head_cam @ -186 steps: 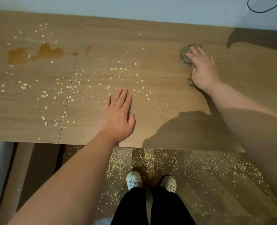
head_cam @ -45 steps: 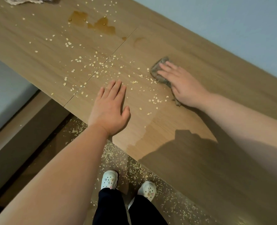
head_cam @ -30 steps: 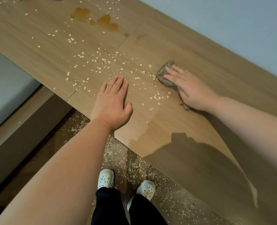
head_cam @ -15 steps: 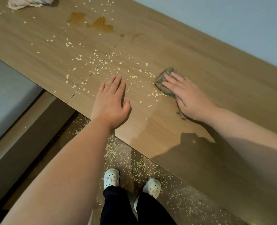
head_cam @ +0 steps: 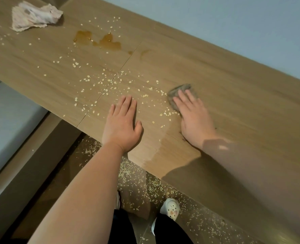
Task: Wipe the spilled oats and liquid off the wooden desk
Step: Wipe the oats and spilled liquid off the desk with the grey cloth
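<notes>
Lowest in the frame, the floor [head_cam: 137, 184] is strewn with fallen oats, far too many to count, and one white shoe [head_cam: 170, 207] shows plainly among them; just above, at the tabletop's [head_cam: 233, 81] near edge, the left hand [head_cam: 122, 125] lies flat with its fingers straight and holding nothing, I'd guess to brace the person's lean; to its right the right hand [head_cam: 195, 120] presses palm-down on a grey rag [head_cam: 180, 89], fingers stretched over it rather than curled round it, which likely spreads the pressure for a sweeping wipe; the rag peeks out past the fingertips, facing the loose oats [head_cam: 108, 85] that lie between and beyond the two hands; a damp sheen marks the wood right of the left hand. Further up, left of centre, one brown puddle [head_cam: 100, 40] with two lobes sits untouched; in the upper left corner lies one crumpled pale cloth [head_cam: 35, 15], idle. Two hands, two cloths, one puddle; the job looks roughly half done.
</notes>
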A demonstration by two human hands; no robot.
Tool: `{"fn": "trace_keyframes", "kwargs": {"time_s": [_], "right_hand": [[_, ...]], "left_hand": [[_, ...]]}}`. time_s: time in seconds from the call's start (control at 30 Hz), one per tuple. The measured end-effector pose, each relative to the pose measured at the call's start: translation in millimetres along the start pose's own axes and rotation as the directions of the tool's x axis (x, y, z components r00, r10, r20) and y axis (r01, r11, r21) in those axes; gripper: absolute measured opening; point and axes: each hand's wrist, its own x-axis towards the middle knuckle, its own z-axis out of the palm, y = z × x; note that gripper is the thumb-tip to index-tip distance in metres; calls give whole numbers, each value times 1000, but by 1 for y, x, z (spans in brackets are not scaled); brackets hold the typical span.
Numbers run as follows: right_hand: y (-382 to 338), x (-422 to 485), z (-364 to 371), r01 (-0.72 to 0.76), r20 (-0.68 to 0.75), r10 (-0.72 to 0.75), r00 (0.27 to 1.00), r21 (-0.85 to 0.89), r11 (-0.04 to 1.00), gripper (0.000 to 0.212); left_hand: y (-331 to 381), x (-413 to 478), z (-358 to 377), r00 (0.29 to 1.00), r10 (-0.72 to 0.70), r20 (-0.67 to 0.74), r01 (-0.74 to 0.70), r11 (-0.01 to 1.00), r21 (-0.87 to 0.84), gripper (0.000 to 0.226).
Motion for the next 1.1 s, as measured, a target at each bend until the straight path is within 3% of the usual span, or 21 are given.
{"fn": "trace_keyframes", "kwargs": {"time_s": [0.07, 0.1, 0.13, 0.2, 0.27, 0.3, 0.33, 0.4, 0.47, 0.53, 0.57, 0.6, 0.67, 0.7, 0.73, 0.77, 0.87, 0.93, 0.97, 1.03, 1.1], "right_hand": [[23, -1, -11, 205, 89, -207, 974, 26, 978, 65], [35, 0, -15, 223, 83, -225, 971, 31, 974, 64], [46, 2, -17, 154, 41, -155, 987, 32, 988, 63], [53, 2, -17, -195, -128, 203, 971, 75, 978, 61], [35, -1, -11, -531, -232, 559, 796, 175, 829, 61], [21, -1, -7, -612, -245, 644, 725, 199, 765, 61], [6, -3, -3, -640, -237, 667, 706, 187, 745, 63], [-22, -9, 6, -555, -165, 561, 811, 85, 827, 68], [-26, -18, 9, -360, -45, 361, 932, 9, 933, 70], [-7, -29, 0, -223, 16, 223, 975, 1, 975, 67], [6, -33, -2, -235, 0, 235, 972, -3, 972, 66], [15, -37, -3, -327, -52, 328, 943, 16, 945, 66], [7, -37, -1, -604, -190, 610, 769, 95, 791, 65], [-7, -32, 3, -692, -232, 697, 678, 116, 712, 66], [-23, -26, 8, -727, -250, 728, 638, 115, 676, 67], [-37, -21, 13, -705, -240, 701, 672, 82, 704, 69], [-50, -30, 19, -399, -35, 398, 917, -43, 916, 73], [-32, -51, 10, -224, 60, 225, 973, -24, 974, 71], [-23, -61, 7, -228, 40, 228, 973, -3, 974, 69], [-15, -70, 6, -417, -99, 422, 901, 68, 906, 64], [-23, -63, 13, -671, -238, 683, 691, 142, 728, 62]], "left_hand": [[0, 0, 0, 1000, 3, 5, -3, 1000, 4, 72], [0, 0, 0, 1000, 2, 9, -2, 1000, 7, 72], [0, 0, -1, 1000, 2, 15, -2, 1000, 12, 72], [0, 1, -1, 999, 3, 33, -4, 1000, 25, 73], [1, 0, -2, 999, 7, 49, -8, 1000, 16, 73], [1, 0, -3, 999, 8, 53, -9, 1000, 12, 73], [1, 0, -3, 998, 9, 56, -10, 1000, 15, 73], [0, 0, -3, 998, 10, 67, -12, 1000, 27, 69], [-1, 0, -3, 997, 11, 73, -13, 1000, 28, 66], [-1, 0, -3, 996, 24, 87, -27, 999, 27, 66], [-1, 1, -4, 995, 29, 93, -31, 999, 29, 66], [-1, 0, -3, 995, 29, 99, -32, 999, 29, 66], [-2, 1, -4, 992, 47, 118, -51, 998, 31, 66], [-2, 1, -5, 990, 55, 129, -59, 998, 30, 66], [-3, 1, -5, 988, 66, 136, -71, 997, 27, 67], [-4, 1, -6, 987, 76, 138, -79, 997, 20, 67], [-6, 3, -5, 986, 95, 138, -95, 995, -6, 67], [-7, 3, -4, 986, 99, 136, -100, 995, 4, 67], [-6, 3, -4, 986, 98, 137, -100, 995, 6, 68], [-5, 5, -4, 985, 88, 147, -90, 996, 9, 68], [-4, 5, -3, 985, 81, 155, -85, 996, 20, 69]]}}
